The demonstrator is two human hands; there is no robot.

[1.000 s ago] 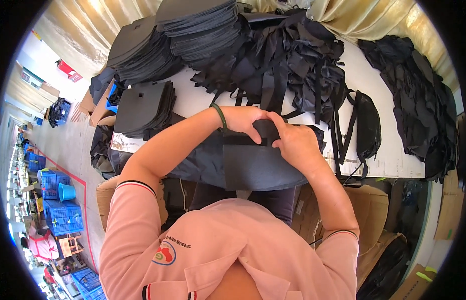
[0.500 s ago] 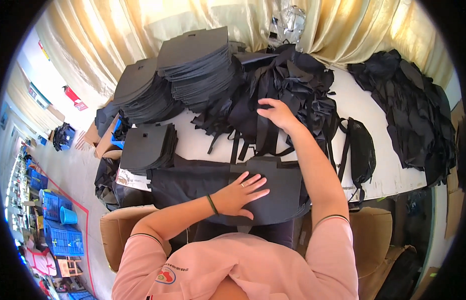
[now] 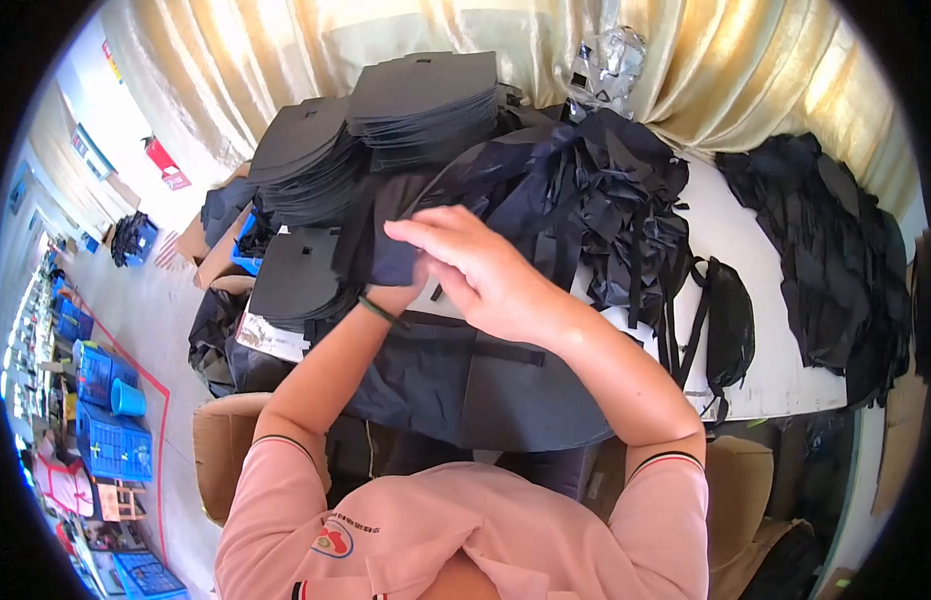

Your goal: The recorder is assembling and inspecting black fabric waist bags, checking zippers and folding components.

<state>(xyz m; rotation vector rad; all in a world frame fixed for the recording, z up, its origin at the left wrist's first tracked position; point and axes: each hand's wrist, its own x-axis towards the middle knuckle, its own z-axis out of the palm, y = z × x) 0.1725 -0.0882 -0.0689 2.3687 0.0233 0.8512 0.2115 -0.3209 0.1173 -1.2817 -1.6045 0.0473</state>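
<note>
My right hand (image 3: 471,265) crosses in front of my left hand (image 3: 411,288) over the middle of the table. The right hand's fingers reach out to the left, straight, with the thumb below them; I see nothing held in it. Most of my left hand, with a dark band at the wrist, is hidden behind the right, fingers included. Just beyond both hands a black fabric piece (image 3: 381,225) is raised and runs toward the heap of black fabric pieces (image 3: 626,200). Nearer me a black panel (image 3: 536,400) lies with dark cloth (image 3: 416,375) at the table's front edge.
Stacks of black panels (image 3: 421,95) stand at the back left, with a smaller stack (image 3: 296,275) in front. A black strapped bag (image 3: 726,325) lies to the right on the white table (image 3: 786,375). Another fabric pile (image 3: 836,250) hangs over the right end. Cardboard boxes (image 3: 226,450) flank me.
My right hand has moved left and nearer from the heap, and a fabric piece now stretches from there. My left hand has left the panel and risen up and left, behind the right.
</note>
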